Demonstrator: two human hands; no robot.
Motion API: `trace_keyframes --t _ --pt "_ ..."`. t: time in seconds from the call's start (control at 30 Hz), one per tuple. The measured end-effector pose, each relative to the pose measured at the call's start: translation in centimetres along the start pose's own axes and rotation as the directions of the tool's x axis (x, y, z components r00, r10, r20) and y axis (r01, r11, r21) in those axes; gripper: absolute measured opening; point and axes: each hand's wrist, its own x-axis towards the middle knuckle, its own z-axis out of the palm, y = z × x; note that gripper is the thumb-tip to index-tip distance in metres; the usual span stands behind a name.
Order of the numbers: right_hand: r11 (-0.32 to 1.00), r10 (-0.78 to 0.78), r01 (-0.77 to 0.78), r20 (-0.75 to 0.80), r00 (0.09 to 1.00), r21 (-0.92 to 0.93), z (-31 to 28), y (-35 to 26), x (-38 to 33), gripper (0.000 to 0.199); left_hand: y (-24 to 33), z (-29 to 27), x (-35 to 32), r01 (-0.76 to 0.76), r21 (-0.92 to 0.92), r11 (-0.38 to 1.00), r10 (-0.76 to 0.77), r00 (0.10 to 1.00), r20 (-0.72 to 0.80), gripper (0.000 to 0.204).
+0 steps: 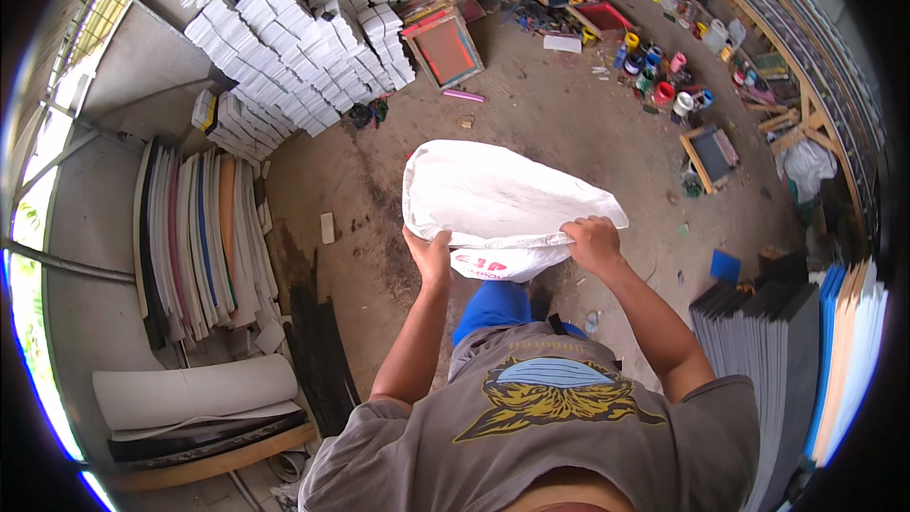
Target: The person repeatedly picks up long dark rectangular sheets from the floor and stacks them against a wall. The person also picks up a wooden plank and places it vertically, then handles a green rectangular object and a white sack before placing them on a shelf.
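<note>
A large white woven sack point(507, 185) hangs in front of my body, its mouth spread wide and facing up so that the pale inside shows. Red print marks its outer side below the near rim. My left hand point(428, 254) grips the rim at the near left corner, thumb over the edge. On the right, my right hand point(594, 241) is closed round the folded rim. The near edge is stretched between both hands. Nothing can be made out inside the sack, and its lower part is hidden behind the rim.
Stacked white bundles point(294, 38) rise at the far left, with a framed screen point(445, 52) beside them. Paint containers point(664, 93) stand on the floor at the far right. Upright sheets line the left point(194, 237) and right point(768, 341). A white roll point(190, 391) lies at the near left.
</note>
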Motion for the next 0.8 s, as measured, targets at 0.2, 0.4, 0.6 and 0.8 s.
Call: trace_keyframes --t 0.2,0.4,0.6,0.8 --pt "0.985 -0.099 0.106 -0.059 0.993 0.139 0.9 6.4 9.0 0.021 -1.2 9.6 5.3 0.240 -0.135 0.961 -0.259 0.954 -0.152 0.081" --pt "0.989 -0.082 0.093 -0.098 0.992 0.115 -0.8 13.0 17.7 0.022 -5.7 19.5 13.8 0.557 -0.182 0.811 -0.544 0.831 0.118 0.046" --pt "1.000 0.002 0.002 -0.252 0.968 0.017 -3.1 21.6 24.5 0.025 -3.0 28.8 21.5 0.534 -0.114 0.838 -0.513 0.841 0.169 0.038" --pt "0.991 0.081 -0.051 -0.244 0.966 0.126 -1.3 30.5 32.2 0.026 -3.3 35.5 28.1 0.408 -0.119 0.905 -0.396 0.911 0.110 0.030"
